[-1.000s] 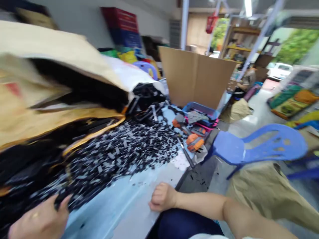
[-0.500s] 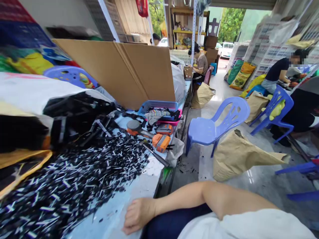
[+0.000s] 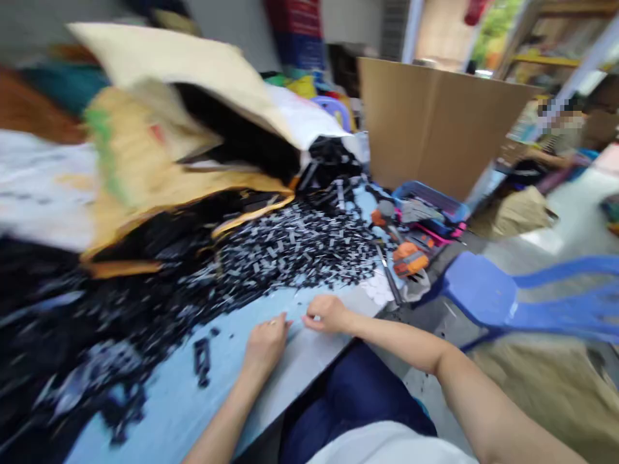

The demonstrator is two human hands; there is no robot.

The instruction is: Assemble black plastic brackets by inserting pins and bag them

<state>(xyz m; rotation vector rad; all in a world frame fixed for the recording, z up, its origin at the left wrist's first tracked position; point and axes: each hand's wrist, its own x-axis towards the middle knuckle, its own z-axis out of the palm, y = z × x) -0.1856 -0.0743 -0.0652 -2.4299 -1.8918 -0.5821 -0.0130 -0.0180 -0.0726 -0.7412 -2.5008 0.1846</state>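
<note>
My left hand and my right hand rest close together on the light blue tabletop, near its front edge. The fingertips of both are drawn in and nearly meet. Motion blur hides whether anything small lies between them. Just beyond them spreads a big heap of small black plastic parts. A few loose black parts lie left of my left hand.
Open yellow sacks spill black parts at the back left. A cardboard sheet stands behind a blue tray and orange tools. A blue plastic chair is at right. Another person sits far off.
My view swung back left from the aisle to the table. My left hand came into view and my right hand moved forward to meet it near the heap.
</note>
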